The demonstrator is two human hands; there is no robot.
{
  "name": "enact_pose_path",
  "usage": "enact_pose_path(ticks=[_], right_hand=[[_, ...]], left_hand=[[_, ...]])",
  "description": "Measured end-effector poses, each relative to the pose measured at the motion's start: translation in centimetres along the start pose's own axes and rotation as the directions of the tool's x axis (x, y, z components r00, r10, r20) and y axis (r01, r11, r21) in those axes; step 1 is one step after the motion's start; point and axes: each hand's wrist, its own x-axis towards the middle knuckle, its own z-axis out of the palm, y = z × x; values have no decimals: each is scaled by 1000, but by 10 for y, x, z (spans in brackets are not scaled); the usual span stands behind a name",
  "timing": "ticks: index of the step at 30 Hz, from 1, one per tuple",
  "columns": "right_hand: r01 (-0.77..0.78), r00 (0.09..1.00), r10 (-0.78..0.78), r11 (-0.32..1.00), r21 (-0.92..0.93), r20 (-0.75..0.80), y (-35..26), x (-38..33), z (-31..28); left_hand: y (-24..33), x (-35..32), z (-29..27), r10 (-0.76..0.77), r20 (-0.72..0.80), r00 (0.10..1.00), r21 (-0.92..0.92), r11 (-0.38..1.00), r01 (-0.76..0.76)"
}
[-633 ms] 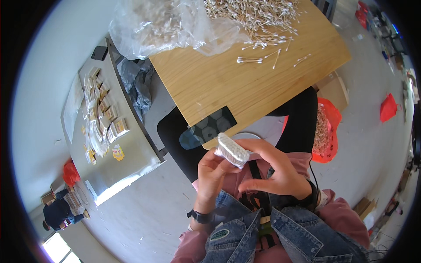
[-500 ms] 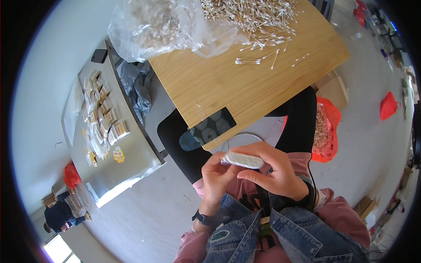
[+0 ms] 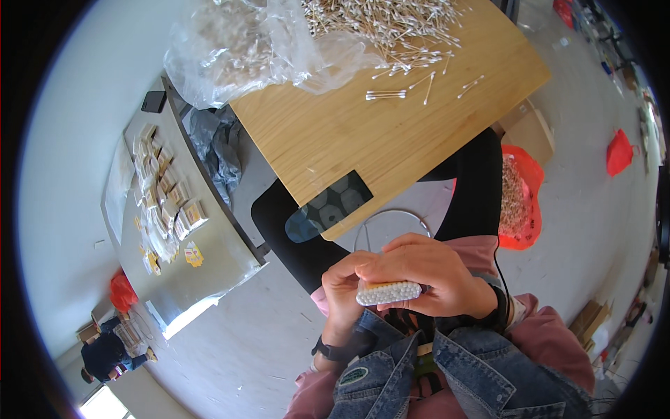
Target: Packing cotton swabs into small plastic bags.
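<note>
Both hands hold a bundle of cotton swabs close above the lap, below the wooden table. The left hand pinches one end; the right hand wraps its fingers over the top. Uneven pressure could let swabs slide out endwise.

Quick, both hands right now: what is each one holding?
Left hand: closed on the left end of the cotton swab bundle.
Right hand: closed over the same bundle.

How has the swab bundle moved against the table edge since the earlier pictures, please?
Yes. The swab bundle has dropped lower, farther from the table edge, and turned flat, with both hands on it.
</note>
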Motion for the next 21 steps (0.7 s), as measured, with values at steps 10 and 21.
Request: enact_pose_path(ticks=[10, 21], right_hand=[[12, 999, -8, 995, 94, -33, 2, -2, 2], [-52, 998, 55, 992, 119, -23, 2, -4, 2]], left_hand=[[-5, 1, -1, 2, -9, 1000, -10, 1000, -2], [-11, -1, -5, 46, -1, 999, -64, 997, -46]])
